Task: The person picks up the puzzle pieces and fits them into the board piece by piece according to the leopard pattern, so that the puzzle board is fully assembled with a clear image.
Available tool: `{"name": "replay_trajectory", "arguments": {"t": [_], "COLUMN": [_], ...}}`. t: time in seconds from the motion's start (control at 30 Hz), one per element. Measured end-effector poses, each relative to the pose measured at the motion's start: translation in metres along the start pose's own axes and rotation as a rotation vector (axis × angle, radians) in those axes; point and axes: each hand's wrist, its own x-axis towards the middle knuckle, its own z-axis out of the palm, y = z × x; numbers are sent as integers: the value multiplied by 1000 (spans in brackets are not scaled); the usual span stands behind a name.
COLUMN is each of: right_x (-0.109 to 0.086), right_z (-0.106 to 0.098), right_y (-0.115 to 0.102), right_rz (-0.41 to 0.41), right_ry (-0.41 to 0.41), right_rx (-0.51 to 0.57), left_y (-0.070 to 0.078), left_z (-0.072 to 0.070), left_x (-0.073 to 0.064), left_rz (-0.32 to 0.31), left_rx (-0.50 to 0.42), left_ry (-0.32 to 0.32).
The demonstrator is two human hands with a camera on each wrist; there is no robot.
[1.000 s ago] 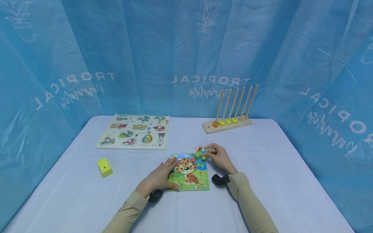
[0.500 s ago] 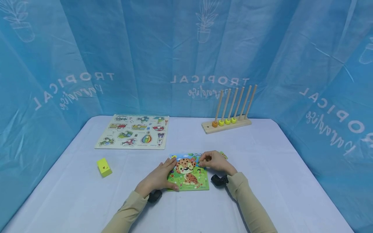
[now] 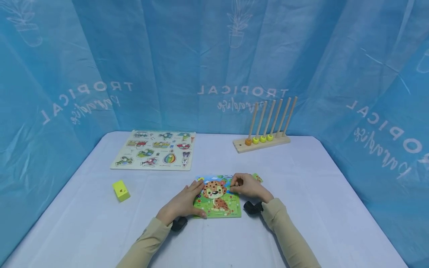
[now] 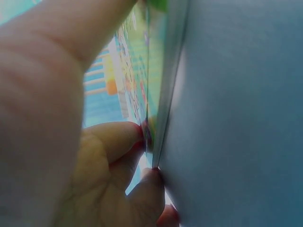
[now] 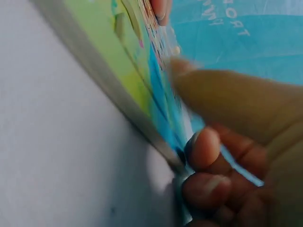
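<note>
A jigsaw puzzle with a spotted leopard cub on green and blue lies flat on the table in front of me. My left hand rests along its left edge, fingers extended towards the upper corner and thumb at the lower one. At the upper right of the picture is my right hand, curled, with thumb and fingertips at a puzzle piece that they largely hide. In the right wrist view the thumb meets the picture side, with curled fingers near the board's edge.
Just past my right hand lies a loose puzzle piece, partly hidden. A vehicle peg puzzle stands back left, a yellow block left, and a wooden peg rack with beads back right. Blue curtain encloses the table.
My right hand has brought a piece from beyond the puzzle's upper right corner down onto the picture. A piece that sat askew there now looks flatter. The left hand has stayed in place.
</note>
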Motion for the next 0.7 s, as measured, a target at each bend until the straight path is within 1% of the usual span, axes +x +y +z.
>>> {"name": "replay_trajectory", "arguments": {"t": [0.1,0.2,0.23,0.3,0.33,0.4,0.53,0.63,0.7], "right_x": [1,-2,-4,-9,-13,-19,-29,-28,-26], "right_z": [-7,-21,-27,-40,-46,-57,-69,-71,-70], "right_y": [2,5,9,17,22,32,48,51,48], "right_rz": [19,38,42,55,64,88,63,17,12], "right_ry": [94,209,242,282,289,279,178,105,86], "right_rx": [27,65,68,63,53,31,4,-32,-65], "left_y": [0,1,1,3,3,4,4,3,2], "left_z": [0,-1,0,-1,-1,-1,0,0,0], "left_x": [0,0,1,1,1,1,0,0,0], "left_rz": [-3,-10,-12,-14,-15,-17,-16,-20,-25], "left_rx": [-6,-2,1,5,6,4,-6,-9,-7], "left_ry": [-1,2,4,7,7,3,-2,2,8]}}
